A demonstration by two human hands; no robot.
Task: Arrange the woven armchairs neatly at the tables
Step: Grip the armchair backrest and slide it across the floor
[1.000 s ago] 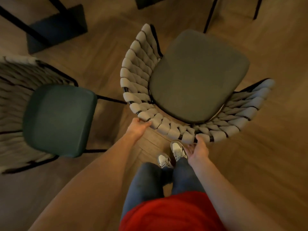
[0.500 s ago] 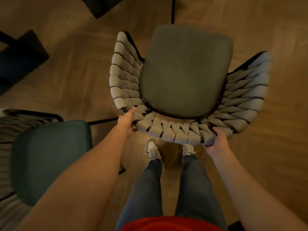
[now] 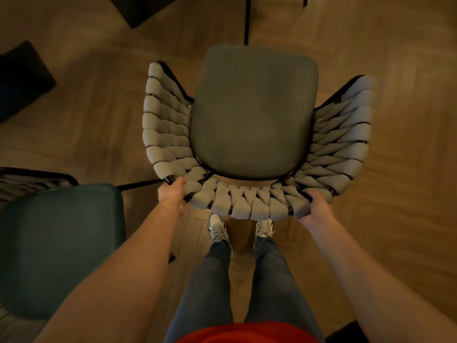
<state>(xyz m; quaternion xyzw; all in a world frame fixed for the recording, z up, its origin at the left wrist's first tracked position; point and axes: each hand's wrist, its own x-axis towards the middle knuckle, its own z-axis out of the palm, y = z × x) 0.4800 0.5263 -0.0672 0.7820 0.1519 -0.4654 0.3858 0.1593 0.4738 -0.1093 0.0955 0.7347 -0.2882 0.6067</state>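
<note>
Warm brown wooden floor [image 3: 395, 219] fills the scene, seen from straight above. Standing on it, right in front of the person's two pale sneakers [image 3: 217, 229], is the woven armchair [image 3: 254, 115]: a rounded grey-green seat cushion ringed by a curved back and arms of thick pale-grey woven bands on a thin black frame. Its back rim faces the person, with the seat pointing away toward a thin black table leg [image 3: 246, 21] beyond the chair's far edge. At the back rim's left corner the left hand [image 3: 173, 196] grips the frame, fingers curled round it where the bands meet the black tube. At the back rim's right corner the right hand [image 3: 316, 206] holds the woven edge, fingers wrapped under it and mostly hidden. Left of this armchair, near it but apart, stands a second chair [image 3: 61, 243] with a dark teal cushion, partly out of frame
</note>
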